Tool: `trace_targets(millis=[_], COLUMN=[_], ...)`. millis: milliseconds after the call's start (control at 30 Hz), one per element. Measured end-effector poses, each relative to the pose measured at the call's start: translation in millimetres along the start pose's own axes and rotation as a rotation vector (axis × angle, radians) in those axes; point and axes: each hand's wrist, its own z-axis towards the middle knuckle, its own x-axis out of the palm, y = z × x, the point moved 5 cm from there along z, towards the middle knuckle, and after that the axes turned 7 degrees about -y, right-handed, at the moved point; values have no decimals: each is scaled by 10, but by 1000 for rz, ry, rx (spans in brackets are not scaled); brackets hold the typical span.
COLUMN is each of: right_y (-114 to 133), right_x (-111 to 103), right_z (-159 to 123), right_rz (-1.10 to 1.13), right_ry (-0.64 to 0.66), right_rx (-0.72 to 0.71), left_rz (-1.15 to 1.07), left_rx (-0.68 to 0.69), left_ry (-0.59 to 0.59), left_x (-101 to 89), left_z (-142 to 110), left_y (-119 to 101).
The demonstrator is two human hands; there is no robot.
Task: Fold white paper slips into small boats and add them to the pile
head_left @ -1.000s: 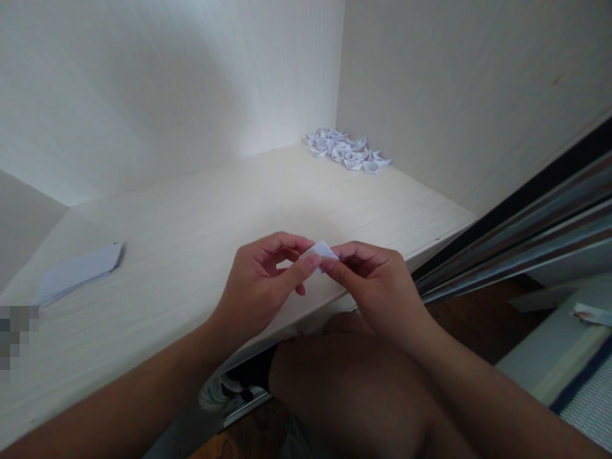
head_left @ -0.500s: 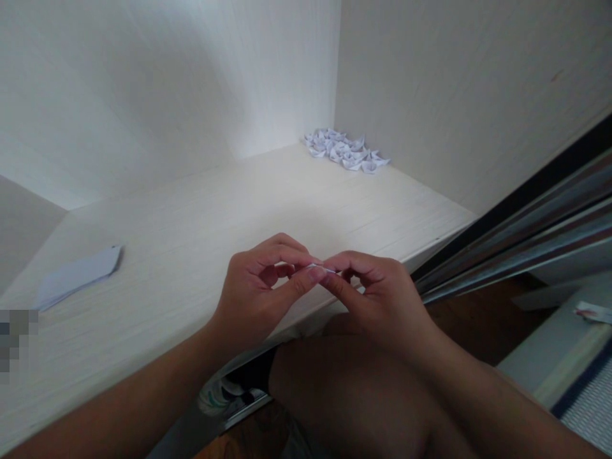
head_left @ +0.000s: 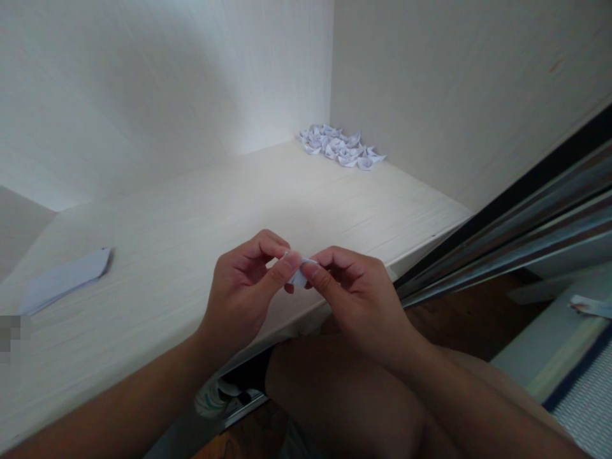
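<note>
A small folded piece of white paper [head_left: 299, 278] is pinched between my two hands, above the shelf's front edge. My left hand [head_left: 251, 280] grips its left side with thumb and fingers. On the right side, my right hand [head_left: 356, 284] holds it between thumb and forefinger. The fingertips cover much of the paper, so its full shape is hidden. In the far corner lies a heap of small folded paper boats [head_left: 342, 148]. A stack of white paper sheets [head_left: 67, 278] rests on the left part of the shelf.
The pale wooden shelf [head_left: 191, 210] has a back wall and a right side wall [head_left: 430, 95]. Dark metal door rails [head_left: 516, 210] run along the right. Below the front edge are my bent leg [head_left: 344, 389] and a shoe [head_left: 210, 398].
Both hands have shifted slightly left, and the thumbs have drawn apart. More of the folded paper shows between them. The whole view has also shifted a little.
</note>
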Motion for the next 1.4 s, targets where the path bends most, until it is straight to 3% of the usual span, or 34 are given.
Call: trace_targets(millis=[300, 567, 800, 967, 1167, 1300, 1400], right_y=[-2, -120, -90, -112, -117, -114, -105], right_x=[-55, -167, -192, -211, -160, -167, -177], right_z=[59, 111, 134, 117, 79, 90, 96], right_rz=[-16, -115, -178, -255, -310, -138, -78], right_ry=[65, -93, 101, 41, -5, -23, -12], right_rx=[12, 72, 128, 134, 139, 187, 138], left_rz=[83, 139, 186, 203, 185, 108, 39], left_rx=[-127, -339, -335, -361, -334, -284, -208], left_ry=[91, 162, 156, 237, 247, 163, 67], left_x=[43, 86, 78, 115, 119, 120, 88], left_z=[14, 30, 45, 13, -6, 14, 35], left_y=[63, 171, 188, 223, 200, 160, 128])
